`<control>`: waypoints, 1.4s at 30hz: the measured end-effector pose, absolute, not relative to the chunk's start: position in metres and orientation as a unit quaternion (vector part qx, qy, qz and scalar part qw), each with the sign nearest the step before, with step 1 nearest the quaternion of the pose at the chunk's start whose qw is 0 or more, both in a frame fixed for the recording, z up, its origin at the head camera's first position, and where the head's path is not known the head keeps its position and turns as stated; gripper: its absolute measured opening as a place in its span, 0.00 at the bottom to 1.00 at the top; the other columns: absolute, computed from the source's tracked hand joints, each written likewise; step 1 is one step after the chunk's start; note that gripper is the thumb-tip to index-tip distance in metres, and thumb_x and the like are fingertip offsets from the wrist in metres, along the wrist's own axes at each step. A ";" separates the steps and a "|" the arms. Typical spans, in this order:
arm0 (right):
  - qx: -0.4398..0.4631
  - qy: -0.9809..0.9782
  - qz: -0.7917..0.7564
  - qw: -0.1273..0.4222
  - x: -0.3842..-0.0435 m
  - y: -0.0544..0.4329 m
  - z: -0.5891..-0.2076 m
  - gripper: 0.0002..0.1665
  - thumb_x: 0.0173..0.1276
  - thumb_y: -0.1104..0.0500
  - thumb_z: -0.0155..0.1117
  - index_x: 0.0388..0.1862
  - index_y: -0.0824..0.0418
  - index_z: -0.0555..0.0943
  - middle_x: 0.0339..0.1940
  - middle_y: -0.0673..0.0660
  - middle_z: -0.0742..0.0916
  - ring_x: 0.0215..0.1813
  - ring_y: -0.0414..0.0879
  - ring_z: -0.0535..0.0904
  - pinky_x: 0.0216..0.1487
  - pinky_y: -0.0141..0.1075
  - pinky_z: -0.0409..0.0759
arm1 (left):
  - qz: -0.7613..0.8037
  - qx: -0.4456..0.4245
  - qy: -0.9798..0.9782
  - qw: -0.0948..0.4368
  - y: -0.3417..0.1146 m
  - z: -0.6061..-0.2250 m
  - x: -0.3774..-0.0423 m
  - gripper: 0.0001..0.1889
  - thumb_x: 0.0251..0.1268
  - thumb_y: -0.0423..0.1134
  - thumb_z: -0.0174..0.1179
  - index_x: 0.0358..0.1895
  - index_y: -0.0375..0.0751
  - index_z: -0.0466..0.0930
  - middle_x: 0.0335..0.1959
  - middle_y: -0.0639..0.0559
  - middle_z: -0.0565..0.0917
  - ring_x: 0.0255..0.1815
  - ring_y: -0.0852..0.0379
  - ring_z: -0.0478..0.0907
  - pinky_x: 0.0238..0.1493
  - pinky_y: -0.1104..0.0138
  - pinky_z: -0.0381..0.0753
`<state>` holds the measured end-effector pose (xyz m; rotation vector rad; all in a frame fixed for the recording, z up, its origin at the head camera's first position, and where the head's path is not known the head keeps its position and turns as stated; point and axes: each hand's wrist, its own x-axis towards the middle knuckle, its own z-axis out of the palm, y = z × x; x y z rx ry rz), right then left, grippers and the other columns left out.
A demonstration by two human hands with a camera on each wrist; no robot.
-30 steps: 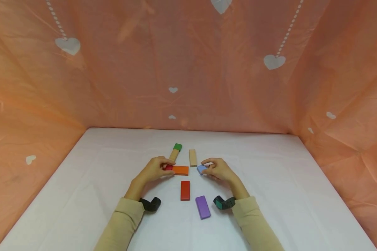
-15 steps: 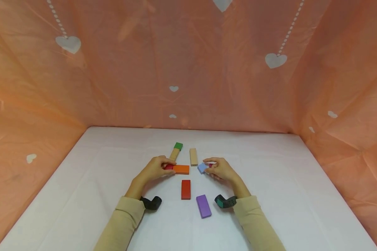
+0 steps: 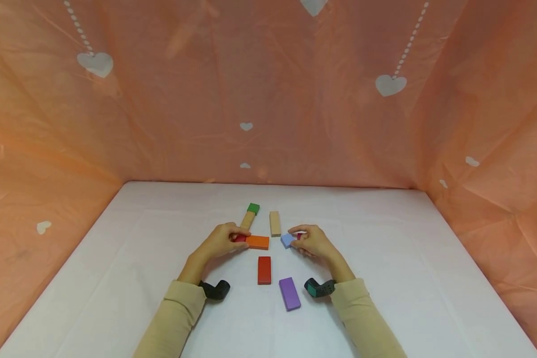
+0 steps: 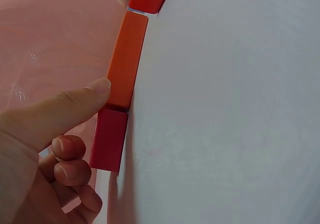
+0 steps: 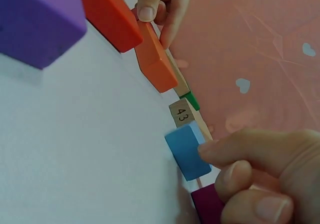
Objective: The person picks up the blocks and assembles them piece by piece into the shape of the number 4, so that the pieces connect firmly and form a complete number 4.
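Observation:
My left hand (image 3: pixel 218 242) pinches the left end of an orange block (image 3: pixel 258 242) between thumb and forefinger. A short crimson block (image 4: pixel 109 140) sits end to end with the orange one, beside the curled fingers. On the other side, my right hand (image 3: pixel 315 242) holds a short light blue block (image 3: pixel 287 241) by thumb and forefinger; its thumb lies on the side in the right wrist view. Partly hidden among the right fingers is a magenta block (image 5: pixel 206 204). Just behind the light blue block lies a plain wooden block (image 3: pixel 275 224), its end marked 43.
A green block (image 3: pixel 253 209) touches the far end of another wooden block (image 3: pixel 248 220), behind my left hand. Nearer me, a red block (image 3: pixel 264 270) and a purple block (image 3: pixel 290 294) lie between the forearms on the white tabletop (image 3: pixel 385 248). Peach curtains (image 3: pixel 268 99) surround the table.
The magenta block now shows between my right fingers, which have shifted slightly on the light blue block. My left hand and the orange block stay in place.

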<state>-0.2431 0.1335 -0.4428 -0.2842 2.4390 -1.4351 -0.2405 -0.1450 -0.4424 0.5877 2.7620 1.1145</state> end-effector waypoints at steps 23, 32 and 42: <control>-0.076 0.858 -0.492 0.129 -0.241 0.130 -0.442 0.18 0.59 0.66 0.68 0.49 0.69 0.81 0.08 0.45 0.72 0.10 0.35 0.62 0.15 0.26 0.60 | 0.363 0.193 0.910 0.048 -0.143 -0.442 -0.241 0.14 0.55 0.35 0.69 0.46 0.38 0.86 0.25 0.50 0.70 0.30 0.58 0.64 0.30 0.73 0.61; -0.055 0.861 -0.487 0.136 -0.241 0.129 -0.440 0.19 0.57 0.65 0.70 0.48 0.66 0.82 0.09 0.46 0.72 0.12 0.36 0.63 0.16 0.27 0.61 | 0.360 0.190 0.912 0.052 -0.143 -0.444 -0.242 0.14 0.56 0.36 0.69 0.47 0.38 0.86 0.28 0.48 0.74 0.32 0.57 0.66 0.31 0.72 0.62; -0.092 0.858 -0.479 0.159 -0.240 0.133 -0.437 0.20 0.56 0.68 0.64 0.50 0.68 0.81 0.10 0.46 0.71 0.12 0.35 0.62 0.17 0.27 0.59 | 0.360 0.180 0.914 0.054 -0.143 -0.442 -0.241 0.14 0.56 0.36 0.69 0.47 0.38 0.86 0.29 0.47 0.75 0.33 0.57 0.66 0.33 0.72 0.63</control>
